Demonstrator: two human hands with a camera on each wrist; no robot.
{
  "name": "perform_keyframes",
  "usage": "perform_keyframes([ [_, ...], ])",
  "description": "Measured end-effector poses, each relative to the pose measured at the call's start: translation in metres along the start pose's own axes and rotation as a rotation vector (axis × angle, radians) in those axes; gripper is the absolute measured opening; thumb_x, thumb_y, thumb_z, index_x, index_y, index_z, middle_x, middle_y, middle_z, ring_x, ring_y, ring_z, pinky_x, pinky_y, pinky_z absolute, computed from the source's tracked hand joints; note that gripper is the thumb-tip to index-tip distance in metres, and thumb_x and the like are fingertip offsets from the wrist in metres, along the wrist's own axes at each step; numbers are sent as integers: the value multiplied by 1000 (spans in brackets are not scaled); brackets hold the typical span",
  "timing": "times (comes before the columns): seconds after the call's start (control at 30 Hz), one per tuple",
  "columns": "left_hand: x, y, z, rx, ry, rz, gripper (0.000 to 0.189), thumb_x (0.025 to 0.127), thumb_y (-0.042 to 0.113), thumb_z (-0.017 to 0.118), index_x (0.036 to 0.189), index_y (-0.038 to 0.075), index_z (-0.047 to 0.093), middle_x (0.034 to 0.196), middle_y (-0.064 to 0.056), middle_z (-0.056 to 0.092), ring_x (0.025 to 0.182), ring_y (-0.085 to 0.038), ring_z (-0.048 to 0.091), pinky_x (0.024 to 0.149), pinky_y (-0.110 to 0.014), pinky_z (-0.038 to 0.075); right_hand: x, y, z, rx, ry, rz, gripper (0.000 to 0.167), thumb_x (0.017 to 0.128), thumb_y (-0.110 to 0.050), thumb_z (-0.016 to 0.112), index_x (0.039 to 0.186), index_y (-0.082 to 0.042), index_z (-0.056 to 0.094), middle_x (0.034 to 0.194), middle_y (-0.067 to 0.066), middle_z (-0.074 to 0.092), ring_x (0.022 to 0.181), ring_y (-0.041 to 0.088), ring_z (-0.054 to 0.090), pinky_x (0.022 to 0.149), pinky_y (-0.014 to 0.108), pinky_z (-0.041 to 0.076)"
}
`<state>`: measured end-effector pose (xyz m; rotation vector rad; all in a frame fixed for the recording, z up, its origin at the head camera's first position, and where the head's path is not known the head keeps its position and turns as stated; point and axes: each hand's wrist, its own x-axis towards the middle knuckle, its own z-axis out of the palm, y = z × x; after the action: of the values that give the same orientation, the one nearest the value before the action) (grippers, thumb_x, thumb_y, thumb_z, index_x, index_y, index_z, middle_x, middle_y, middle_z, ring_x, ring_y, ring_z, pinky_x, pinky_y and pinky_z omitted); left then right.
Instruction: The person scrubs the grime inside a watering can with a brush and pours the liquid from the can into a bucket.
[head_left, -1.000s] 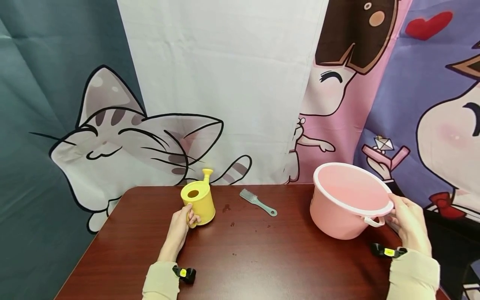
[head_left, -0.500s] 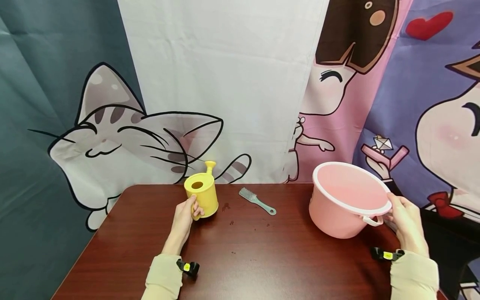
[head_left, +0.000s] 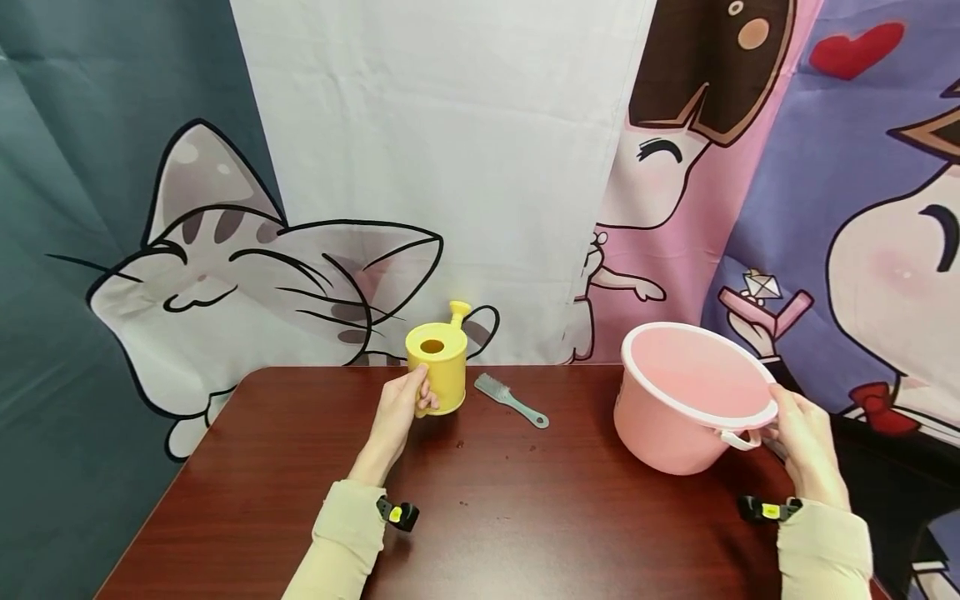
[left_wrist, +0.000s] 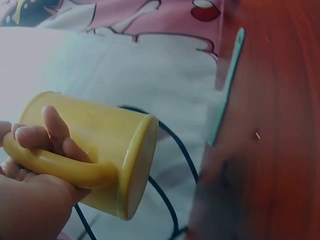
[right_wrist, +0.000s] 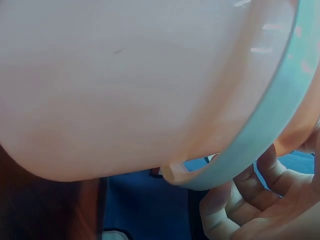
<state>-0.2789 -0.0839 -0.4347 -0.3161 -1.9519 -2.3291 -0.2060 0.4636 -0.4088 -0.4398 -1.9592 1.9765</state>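
Observation:
My left hand (head_left: 396, 414) grips the handle of a small yellow watering can (head_left: 444, 375) at the back of the table. In the left wrist view the can's underside (left_wrist: 138, 170) shows clear of the tabletop, with fingers curled round the handle. The can's spout points up and away. On the right stands a deep pink tub (head_left: 667, 437) with a white rim. My right hand (head_left: 806, 442) pinches that rim on its right side, beside a white side handle (head_left: 741, 440). The right wrist view shows the tub's wall close up, with fingers under the rim.
A grey-green brush (head_left: 513, 402) lies on the table between can and tub. The brown wooden table (head_left: 540, 517) carries a few small dark spots. Behind it hangs a printed cloth (head_left: 450, 150) with cartoon figures.
My left hand has carried the watering can rightward and up, towards the brush. The right hand keeps its hold on the tub, which stays almost in place.

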Motion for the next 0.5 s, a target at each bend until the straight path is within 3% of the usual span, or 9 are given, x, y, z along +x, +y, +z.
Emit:
perform_keyframes([
  [0.23, 14, 5, 30, 33, -64, 65, 51, 103, 37, 48, 75, -6, 47, 64, -17, 50, 72, -27, 61, 62, -28, 38, -2, 1, 1, -29, -11, -36, 23, 99, -38, 55, 89, -22, 68, 64, -4, 62, 51, 9, 55, 49, 23, 45],
  [0.4, 22, 15, 55, 85, -192, 94, 49, 104, 35, 45, 77, -5, 49, 70, -22, 54, 83, -29, 64, 68, -31, 39, -4, 0, 2, -44, -9, -39, 25, 100, -39, 54, 85, -23, 68, 61, -5, 58, 51, 8, 51, 48, 23, 44],
  [0.5, 28, 21, 71, 153, -262, 137, 46, 105, 32, 44, 77, -4, 50, 73, -19, 59, 88, -29, 66, 75, -35, 43, -3, -1, 2, -55, -6, -46, 25, 100, -39, 54, 86, -24, 68, 62, -6, 59, 52, 8, 52, 49, 23, 44],
])
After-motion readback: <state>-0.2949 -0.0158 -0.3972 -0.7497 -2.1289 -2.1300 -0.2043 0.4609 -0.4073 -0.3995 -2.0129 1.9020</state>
